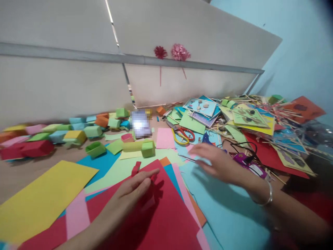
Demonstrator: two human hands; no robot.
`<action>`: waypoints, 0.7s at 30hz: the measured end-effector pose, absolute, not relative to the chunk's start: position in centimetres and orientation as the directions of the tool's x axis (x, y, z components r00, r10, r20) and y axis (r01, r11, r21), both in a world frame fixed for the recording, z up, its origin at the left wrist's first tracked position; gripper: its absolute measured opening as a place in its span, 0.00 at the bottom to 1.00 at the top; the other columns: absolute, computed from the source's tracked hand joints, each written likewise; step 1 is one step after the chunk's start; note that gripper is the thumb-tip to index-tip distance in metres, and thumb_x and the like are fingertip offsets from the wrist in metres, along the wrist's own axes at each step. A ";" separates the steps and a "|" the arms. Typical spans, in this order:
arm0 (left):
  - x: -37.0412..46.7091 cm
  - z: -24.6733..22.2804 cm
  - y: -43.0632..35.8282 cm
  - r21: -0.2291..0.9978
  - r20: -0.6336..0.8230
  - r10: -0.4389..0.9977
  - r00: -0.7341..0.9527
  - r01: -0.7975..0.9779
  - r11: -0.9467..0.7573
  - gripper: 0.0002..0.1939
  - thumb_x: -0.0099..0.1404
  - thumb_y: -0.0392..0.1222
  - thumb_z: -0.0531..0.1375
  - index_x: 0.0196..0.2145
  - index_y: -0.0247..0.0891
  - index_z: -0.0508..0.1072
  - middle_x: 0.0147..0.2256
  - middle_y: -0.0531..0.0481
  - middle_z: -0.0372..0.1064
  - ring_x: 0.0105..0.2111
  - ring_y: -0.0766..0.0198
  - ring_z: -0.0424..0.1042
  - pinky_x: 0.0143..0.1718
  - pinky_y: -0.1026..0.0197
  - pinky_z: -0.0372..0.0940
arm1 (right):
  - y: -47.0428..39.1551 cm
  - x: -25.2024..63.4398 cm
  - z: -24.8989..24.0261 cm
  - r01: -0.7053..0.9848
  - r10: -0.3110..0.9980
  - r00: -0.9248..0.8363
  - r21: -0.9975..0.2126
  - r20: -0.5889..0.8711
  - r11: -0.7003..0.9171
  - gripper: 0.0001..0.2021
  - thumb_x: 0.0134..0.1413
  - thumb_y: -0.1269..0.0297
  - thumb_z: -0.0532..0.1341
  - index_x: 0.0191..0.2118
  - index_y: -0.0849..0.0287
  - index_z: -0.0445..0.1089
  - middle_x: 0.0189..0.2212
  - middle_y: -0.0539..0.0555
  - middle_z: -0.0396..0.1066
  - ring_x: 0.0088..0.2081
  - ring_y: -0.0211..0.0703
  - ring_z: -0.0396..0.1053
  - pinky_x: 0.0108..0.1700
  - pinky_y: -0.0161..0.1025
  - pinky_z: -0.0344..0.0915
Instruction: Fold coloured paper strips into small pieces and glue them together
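Note:
My left hand (137, 184) is over a sheet of red paper (166, 215), fingers stretched forward and the thumb against them. It holds a small folded red paper piece (136, 168); part of it sticks out beyond the fingers, and the rest is mostly hidden. To the right, my right hand (218, 163) hovers over light blue paper (229, 208), blurred, with its fingers apart. By its fingertips is a thin silver tool (186, 158), whose kind I cannot make out. Scissors (182, 134) with yellow and red handles lie just beyond.
Small folded paper boxes (93, 132) in several colours line the back left. A bright, blurred-out device (141, 124) stands mid-table. Cards, paper and sticks pile up at right, near a purple box with a black cable (249, 165). A yellow sheet (49, 198) lies left.

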State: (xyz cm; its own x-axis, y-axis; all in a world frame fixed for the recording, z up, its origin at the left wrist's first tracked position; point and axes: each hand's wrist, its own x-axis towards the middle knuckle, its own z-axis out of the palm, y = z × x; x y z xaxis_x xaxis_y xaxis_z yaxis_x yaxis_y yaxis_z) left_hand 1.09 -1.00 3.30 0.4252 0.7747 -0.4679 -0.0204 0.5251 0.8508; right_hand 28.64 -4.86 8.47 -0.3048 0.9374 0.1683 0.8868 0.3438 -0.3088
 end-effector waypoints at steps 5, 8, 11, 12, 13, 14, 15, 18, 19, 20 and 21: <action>0.8 2.0 -0.6 0.885 -0.383 0.771 0.509 -0.039 0.465 0.17 0.55 0.46 0.71 0.42 0.36 0.79 0.23 0.50 0.74 0.27 0.58 0.75 0.31 0.59 0.65 | -3.9 33.9 4.2 0.963 0.988 0.155 0.223 0.002 -0.151 0.18 0.58 0.74 0.57 0.53 0.68 0.68 0.42 0.67 0.75 0.44 0.57 0.72 0.43 0.45 0.64; 0.6 1.7 -0.4 0.921 -0.321 0.773 0.547 -0.011 0.390 0.13 0.57 0.45 0.70 0.37 0.37 0.77 0.20 0.54 0.70 0.21 0.64 0.69 0.27 0.62 0.61 | -3.6 34.3 3.2 0.936 0.978 0.209 0.293 -0.016 -0.196 0.13 0.57 0.76 0.55 0.46 0.70 0.72 0.36 0.69 0.75 0.42 0.61 0.72 0.42 0.47 0.62; 0.6 1.7 -0.4 0.928 -0.273 0.743 0.611 -0.037 0.371 0.12 0.58 0.45 0.69 0.33 0.38 0.72 0.17 0.57 0.65 0.18 0.68 0.64 0.23 0.64 0.58 | -2.9 34.0 3.4 0.910 0.968 0.252 0.343 -0.010 -0.234 0.11 0.56 0.75 0.55 0.39 0.69 0.74 0.36 0.70 0.75 0.44 0.63 0.71 0.42 0.48 0.60; 0.6 1.7 -0.3 0.929 -0.257 0.736 0.627 -0.049 0.366 0.12 0.58 0.46 0.69 0.32 0.38 0.71 0.17 0.58 0.65 0.17 0.68 0.64 0.23 0.64 0.57 | -2.7 33.8 3.7 0.903 0.965 0.262 0.354 -0.003 -0.244 0.10 0.56 0.75 0.55 0.39 0.69 0.74 0.36 0.69 0.76 0.44 0.62 0.71 0.42 0.48 0.60; 0.5 1.7 -0.3 0.931 -0.248 0.732 0.634 -0.053 0.361 0.13 0.58 0.46 0.69 0.31 0.38 0.70 0.18 0.57 0.65 0.17 0.68 0.64 0.22 0.65 0.57 | -2.7 33.8 4.1 0.897 0.963 0.269 0.363 0.008 -0.254 0.10 0.56 0.74 0.56 0.39 0.69 0.74 0.36 0.69 0.76 0.45 0.62 0.71 0.42 0.48 0.60; 0.5 1.7 -0.3 0.932 -0.249 0.731 0.635 -0.049 0.360 0.13 0.58 0.46 0.69 0.32 0.38 0.70 0.18 0.57 0.67 0.18 0.68 0.65 0.23 0.64 0.58 | -2.7 33.8 4.5 0.890 0.961 0.274 0.373 0.017 -0.261 0.10 0.56 0.73 0.56 0.39 0.69 0.74 0.35 0.69 0.75 0.44 0.62 0.70 0.41 0.47 0.59; 0.5 1.7 -0.3 0.931 -0.259 0.731 0.632 -0.039 0.364 0.13 0.58 0.47 0.69 0.32 0.38 0.70 0.20 0.55 0.68 0.19 0.67 0.67 0.23 0.64 0.60 | -2.8 33.9 5.2 0.883 0.958 0.285 0.382 0.029 -0.274 0.11 0.57 0.71 0.56 0.39 0.69 0.74 0.35 0.69 0.75 0.44 0.62 0.71 0.40 0.47 0.59; 0.4 1.6 -0.1 0.908 -0.320 0.724 0.611 -0.020 0.419 0.14 0.57 0.47 0.70 0.33 0.38 0.71 0.23 0.52 0.71 0.22 0.65 0.70 0.24 0.63 0.63 | -3.9 34.4 7.5 0.887 0.945 0.310 0.327 0.103 -0.327 0.12 0.59 0.67 0.54 0.38 0.67 0.73 0.33 0.68 0.74 0.39 0.58 0.71 0.36 0.44 0.58; 0.4 1.6 -0.1 0.898 -0.334 0.720 0.609 -0.027 0.439 0.14 0.57 0.47 0.70 0.34 0.38 0.71 0.23 0.52 0.71 0.22 0.65 0.70 0.24 0.63 0.63 | -4.4 34.6 8.3 0.911 0.942 0.293 0.252 0.165 -0.327 0.12 0.60 0.66 0.54 0.38 0.66 0.73 0.33 0.66 0.74 0.39 0.55 0.70 0.36 0.44 0.59; 0.5 1.6 -0.1 0.891 -0.338 0.715 0.612 -0.037 0.452 0.13 0.58 0.47 0.69 0.34 0.38 0.72 0.23 0.52 0.71 0.22 0.65 0.70 0.24 0.63 0.63 | -5.0 34.8 9.0 0.939 0.929 0.255 0.162 0.268 -0.304 0.12 0.61 0.65 0.54 0.40 0.65 0.72 0.35 0.66 0.74 0.40 0.54 0.70 0.38 0.43 0.59; 0.5 1.7 -0.1 0.888 -0.335 0.712 0.617 -0.046 0.458 0.13 0.58 0.47 0.69 0.33 0.39 0.72 0.23 0.53 0.71 0.21 0.65 0.70 0.23 0.64 0.63 | -5.7 34.9 9.7 0.957 0.890 0.232 0.072 0.392 -0.281 0.13 0.62 0.64 0.54 0.42 0.65 0.72 0.38 0.65 0.73 0.43 0.52 0.69 0.40 0.43 0.60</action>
State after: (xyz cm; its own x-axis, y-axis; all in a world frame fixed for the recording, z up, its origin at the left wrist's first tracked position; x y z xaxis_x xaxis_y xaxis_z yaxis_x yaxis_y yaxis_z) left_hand 0.53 -0.08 1.65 0.6169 0.7120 -0.3354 -0.0465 0.4584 0.8876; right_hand 34.88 -5.71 9.70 0.2315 0.8903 0.3922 0.9570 -0.2808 0.0723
